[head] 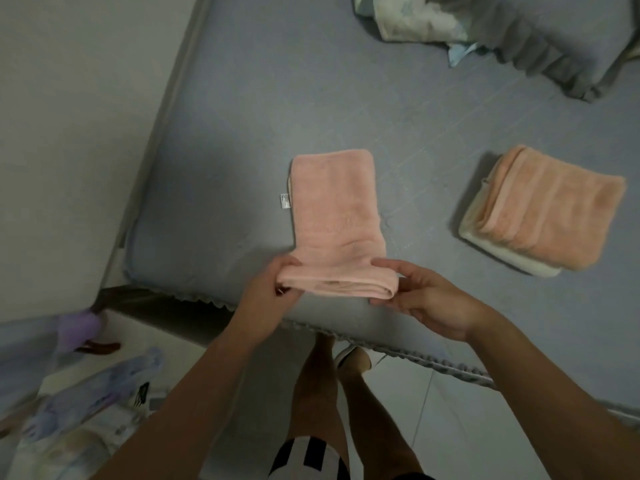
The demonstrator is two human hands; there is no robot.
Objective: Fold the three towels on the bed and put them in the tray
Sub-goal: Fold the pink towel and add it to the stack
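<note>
While both arms reach forward over the bed (242, 109) edge, the left hand (273, 289) and right hand (426, 299) pinch the near corners of the pink towel (336, 206) — lifted slightly — its long axis running away from the person.

A pink towel (337, 216) lies as a long strip on the bed (242, 116), its near end lifted by both hands at the bed's near edge: the left hand (273, 289) pinches the left corner, the right hand (427, 303) the right. To the right of this towel, well apart, sits a tray (498, 252) holding folded peach towels (550, 213). Beyond the tray, at the bed's far corner, lies a grey pillow (571, 39).
</note>
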